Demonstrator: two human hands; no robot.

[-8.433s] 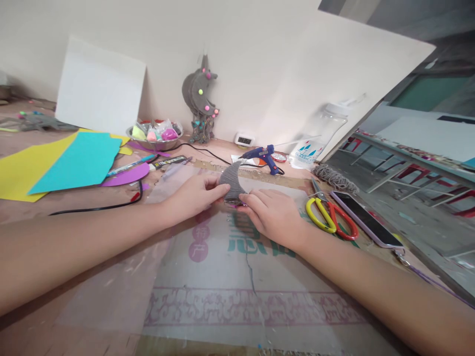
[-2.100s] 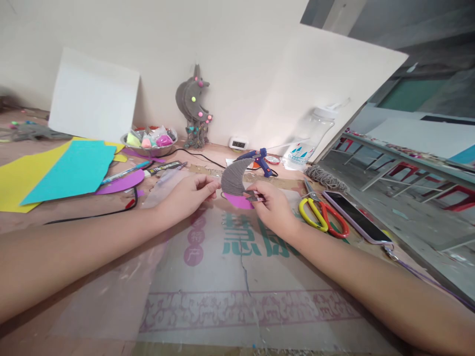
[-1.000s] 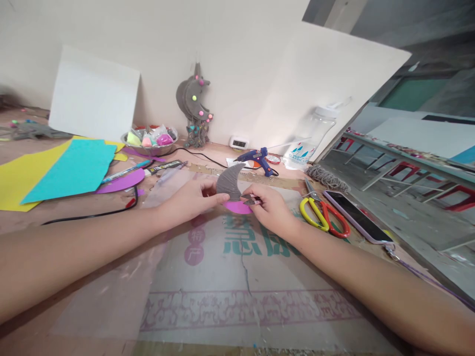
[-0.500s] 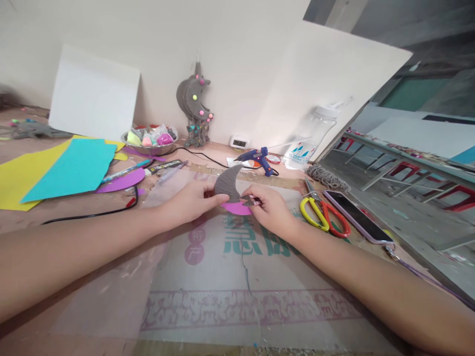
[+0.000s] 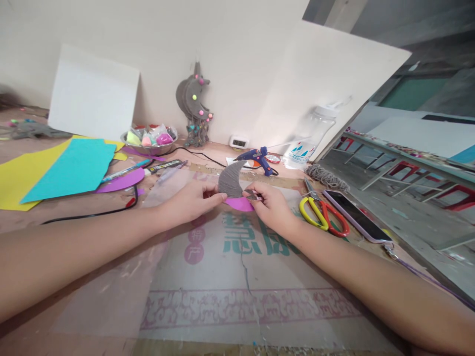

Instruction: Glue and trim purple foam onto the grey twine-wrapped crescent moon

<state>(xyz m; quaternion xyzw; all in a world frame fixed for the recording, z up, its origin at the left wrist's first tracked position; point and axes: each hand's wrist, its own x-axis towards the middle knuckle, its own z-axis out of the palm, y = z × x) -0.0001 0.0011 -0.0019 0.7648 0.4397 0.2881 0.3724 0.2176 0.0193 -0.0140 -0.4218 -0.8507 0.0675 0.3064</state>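
Observation:
A crescent-shaped piece (image 5: 230, 181), wound in grey yarn above with bare magenta foam at its lower tip (image 5: 239, 203), stands tilted on a printed cardboard mat (image 5: 237, 277). My left hand (image 5: 191, 200) pinches its left edge between thumb and fingers. My right hand (image 5: 272, 207) is closed on a small metal snipper (image 5: 253, 196), whose tip touches the crescent's right edge where grey meets magenta.
Yellow and red scissors (image 5: 323, 216) and a phone (image 5: 356, 215) lie right of my right hand. A blue glue gun (image 5: 258, 158), a yarn bundle (image 5: 326, 176) and a water bottle (image 5: 310, 138) sit behind. Teal and yellow foam sheets (image 5: 70, 165), pens and a bowl of pompoms (image 5: 150, 138) lie left.
The crescent was lying flat under both hands; it is now raised and tilted, and my right hand holds the snipper against it. In the last second both hands shifted only slightly.

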